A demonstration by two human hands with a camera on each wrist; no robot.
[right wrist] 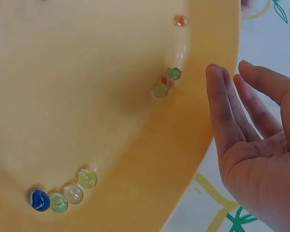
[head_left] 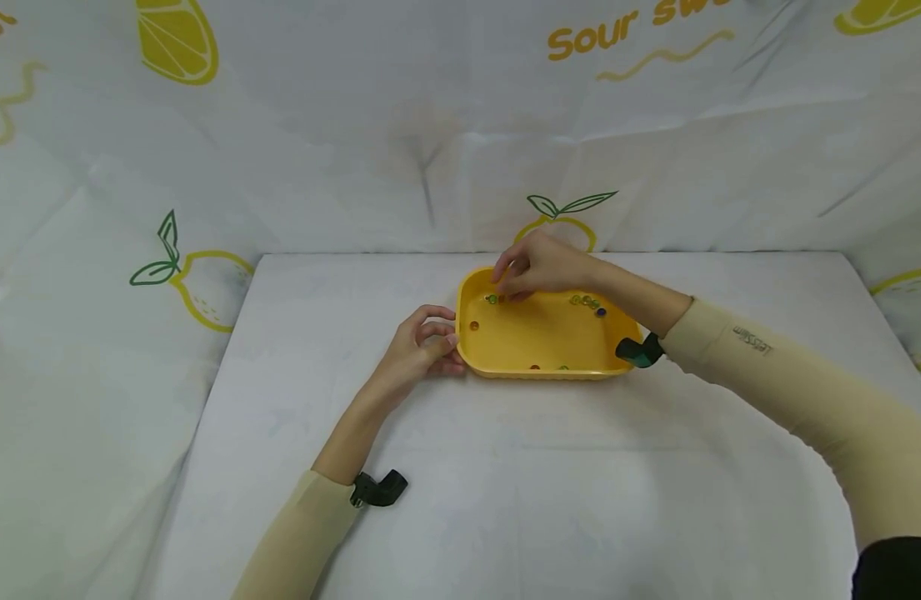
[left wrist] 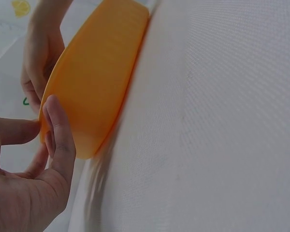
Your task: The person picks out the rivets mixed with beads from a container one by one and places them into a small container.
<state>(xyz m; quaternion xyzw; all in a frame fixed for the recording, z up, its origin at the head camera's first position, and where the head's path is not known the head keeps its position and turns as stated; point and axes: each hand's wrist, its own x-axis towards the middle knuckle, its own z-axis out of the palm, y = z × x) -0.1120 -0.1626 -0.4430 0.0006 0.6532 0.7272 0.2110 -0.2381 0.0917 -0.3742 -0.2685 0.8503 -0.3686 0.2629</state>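
Observation:
A yellow tray (head_left: 538, 337) lies on the white table and holds several glass marbles. My left hand (head_left: 439, 337) rests against the tray's left end. In the left wrist view its fingers (left wrist: 58, 133) lie along the tray's outer wall (left wrist: 99, 77), with the thumb apart. My right hand (head_left: 507, 279) hovers over the tray's far left corner, just above a green marble (head_left: 493, 298). The right wrist view shows that hand (right wrist: 227, 72) with straight fingers and an empty palm, beside the tray rim (right wrist: 203, 125). A blue marble (right wrist: 39, 200) lies in a row with pale ones (right wrist: 73, 192).
The table (head_left: 505, 483) is covered in white cloth. A lemon-print cloth (head_left: 355, 150) hangs as a wall behind and at both sides. More marbles lie along the tray's near wall (head_left: 535, 366) and at its left (head_left: 474, 325). A small cluster (right wrist: 166, 82) sits in one corner.

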